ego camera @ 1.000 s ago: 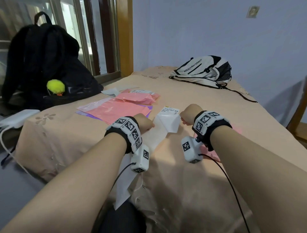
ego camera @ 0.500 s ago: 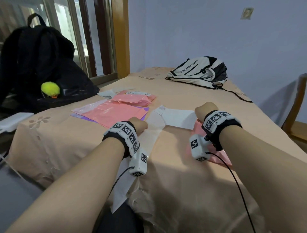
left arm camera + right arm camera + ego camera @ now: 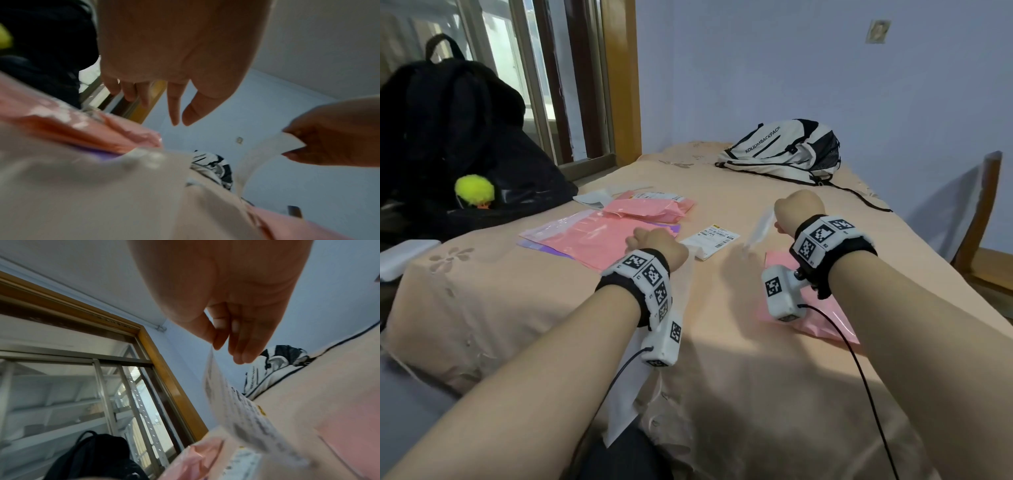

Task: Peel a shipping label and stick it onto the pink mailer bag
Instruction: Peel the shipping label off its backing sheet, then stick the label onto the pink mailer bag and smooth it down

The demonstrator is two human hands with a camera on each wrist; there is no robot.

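Above the bed (image 3: 722, 342), right hand (image 3: 799, 212) pinches the peeled shipping label (image 3: 758, 231); left hand (image 3: 657, 246) hangs relaxed, empty. Advise lowering it flat onto the pink mailer bag (image 3: 822, 322) beneath, smoothing from one edge.

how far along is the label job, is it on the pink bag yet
Not yet. Done: one label looks peeled free of the white backing strip. In hand: the right hand pinches that label by a corner, raised above the bed, while the left hand hangs over the backing strip with straight fingers. Left: lay it on the pink mailer bag under the right wrist and press it flat.
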